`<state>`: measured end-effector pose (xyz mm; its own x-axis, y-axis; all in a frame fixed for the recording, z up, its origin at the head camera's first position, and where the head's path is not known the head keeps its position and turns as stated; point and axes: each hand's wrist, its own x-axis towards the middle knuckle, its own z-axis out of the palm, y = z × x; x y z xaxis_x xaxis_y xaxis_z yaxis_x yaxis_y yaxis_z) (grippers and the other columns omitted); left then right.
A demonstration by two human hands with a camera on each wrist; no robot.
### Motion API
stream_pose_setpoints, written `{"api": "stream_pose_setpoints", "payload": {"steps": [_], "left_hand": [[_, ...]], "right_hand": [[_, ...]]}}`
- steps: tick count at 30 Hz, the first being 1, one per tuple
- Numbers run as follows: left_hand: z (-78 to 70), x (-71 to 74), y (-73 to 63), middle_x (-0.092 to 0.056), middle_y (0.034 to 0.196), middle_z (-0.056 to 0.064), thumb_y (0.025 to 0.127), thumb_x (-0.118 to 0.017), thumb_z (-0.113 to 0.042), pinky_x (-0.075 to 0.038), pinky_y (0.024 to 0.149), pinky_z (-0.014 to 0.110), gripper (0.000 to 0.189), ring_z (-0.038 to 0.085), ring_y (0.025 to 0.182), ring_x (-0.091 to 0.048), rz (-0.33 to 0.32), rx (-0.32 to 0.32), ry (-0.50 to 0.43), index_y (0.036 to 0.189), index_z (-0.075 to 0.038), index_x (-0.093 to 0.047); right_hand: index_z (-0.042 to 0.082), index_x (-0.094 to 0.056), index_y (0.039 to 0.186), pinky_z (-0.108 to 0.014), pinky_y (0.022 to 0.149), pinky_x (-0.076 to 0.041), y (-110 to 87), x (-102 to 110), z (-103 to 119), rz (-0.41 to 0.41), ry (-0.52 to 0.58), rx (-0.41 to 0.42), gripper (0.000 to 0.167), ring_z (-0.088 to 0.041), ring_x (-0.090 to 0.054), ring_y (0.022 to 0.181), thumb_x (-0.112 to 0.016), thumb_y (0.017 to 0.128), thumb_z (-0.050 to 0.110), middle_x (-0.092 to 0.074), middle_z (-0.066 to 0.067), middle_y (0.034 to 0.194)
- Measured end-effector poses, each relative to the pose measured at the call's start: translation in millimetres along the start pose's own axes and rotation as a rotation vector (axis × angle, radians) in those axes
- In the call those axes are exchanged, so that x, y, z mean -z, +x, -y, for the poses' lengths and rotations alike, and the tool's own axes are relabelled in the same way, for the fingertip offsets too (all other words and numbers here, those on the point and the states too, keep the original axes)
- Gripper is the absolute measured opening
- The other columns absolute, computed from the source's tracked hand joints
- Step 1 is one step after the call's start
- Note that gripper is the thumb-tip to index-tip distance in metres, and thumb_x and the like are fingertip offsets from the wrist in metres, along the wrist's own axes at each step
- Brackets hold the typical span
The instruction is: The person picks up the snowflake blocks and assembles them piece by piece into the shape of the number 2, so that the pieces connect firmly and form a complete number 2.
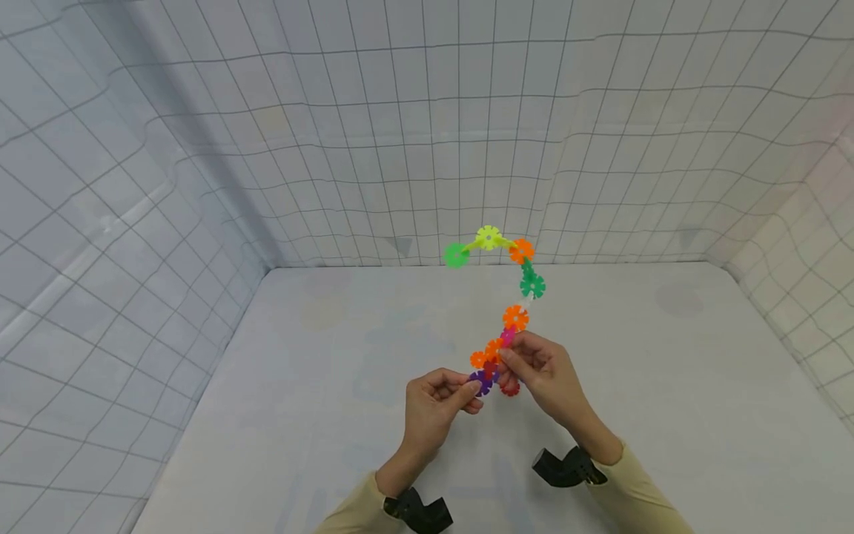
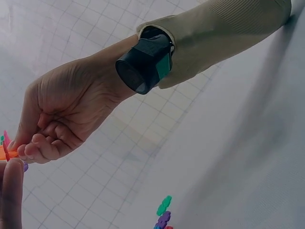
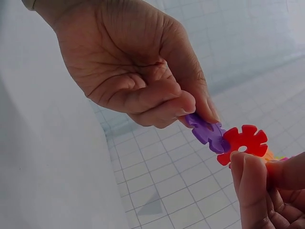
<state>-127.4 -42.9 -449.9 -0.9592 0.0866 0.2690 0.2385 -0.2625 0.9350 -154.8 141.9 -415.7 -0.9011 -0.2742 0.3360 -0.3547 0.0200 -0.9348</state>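
Observation:
A chain of notched flower-shaped plastic discs is held up between the two hands. My left hand (image 1: pixel 434 411) pinches a purple disc (image 3: pixel 205 131) at the lower end between thumb and fingers. Slotted into it is a red disc (image 3: pixel 248 138), edge to edge at an angle. My right hand (image 1: pixel 543 371) pinches the chain beside the red disc, around an orange disc (image 1: pixel 494 349). From there the chain curves up and away through pink, orange (image 1: pixel 515 318), clear, green (image 1: pixel 532 285), orange and yellow (image 1: pixel 488 237) discs to a light green disc (image 1: pixel 457 255).
A white table surface (image 1: pixel 320 386) lies beneath the hands. White grid-patterned sheeting (image 1: pixel 414 133) stands behind it and along both sides. Dark wrist cameras (image 1: pixel 567 467) are strapped over the sleeves. More coloured discs (image 2: pixel 163 212) appear low in the left wrist view.

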Motion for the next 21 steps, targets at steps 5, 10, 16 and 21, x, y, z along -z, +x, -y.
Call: {"api": "stream_pose_setpoints", "payload": {"steps": [5, 10, 16, 21], "left_hand": [[0.0, -0.9, 0.6, -0.064, 0.073, 0.027, 0.086, -0.067, 0.002, -0.055, 0.058, 0.034, 0.016, 0.015, 0.059, -0.067, -0.012, -0.029, -0.033, 0.087, 0.017, -0.062], [-0.4, -2.8, -0.6, -0.062, 0.072, 0.030, 0.086, -0.067, 0.000, -0.055, 0.058, 0.034, 0.018, 0.014, 0.058, -0.066, -0.042, -0.035, -0.045, 0.087, 0.016, -0.061], [0.5, -4.9, -3.3, -0.062, 0.072, 0.031, 0.086, -0.067, 0.000, -0.055, 0.057, 0.034, 0.017, 0.014, 0.058, -0.066, -0.075, -0.056, -0.039, 0.087, 0.016, -0.060], [2.0, -8.2, -5.9, -0.061, 0.072, 0.033, 0.086, -0.067, 0.001, -0.055, 0.056, 0.033, 0.019, 0.014, 0.058, -0.066, -0.113, -0.056, -0.062, 0.086, 0.017, -0.059]], "right_hand": [[-0.007, -0.057, 0.086, -0.042, 0.050, -0.053, -0.6, -3.0, 1.7, -0.038, 0.013, -0.011, 0.010, -0.033, -0.062, 0.055, -0.058, 0.093, -0.001, -0.063, -0.015, 0.069], [-0.007, -0.056, 0.085, -0.041, 0.051, -0.054, -1.7, -6.6, 3.6, -0.072, 0.009, -0.034, 0.011, -0.032, -0.063, 0.055, -0.059, 0.093, 0.001, -0.063, -0.016, 0.070], [-0.006, -0.057, 0.086, -0.040, 0.051, -0.054, -2.2, -9.0, 4.3, -0.080, 0.007, -0.033, 0.009, -0.024, -0.064, 0.056, -0.060, 0.092, 0.000, -0.063, -0.017, 0.070], [-0.006, -0.058, 0.085, -0.037, 0.051, -0.054, -2.6, -10.5, 6.8, -0.083, 0.008, -0.033, 0.009, -0.027, -0.064, 0.056, -0.061, 0.091, 0.000, -0.063, -0.014, 0.069]]}}
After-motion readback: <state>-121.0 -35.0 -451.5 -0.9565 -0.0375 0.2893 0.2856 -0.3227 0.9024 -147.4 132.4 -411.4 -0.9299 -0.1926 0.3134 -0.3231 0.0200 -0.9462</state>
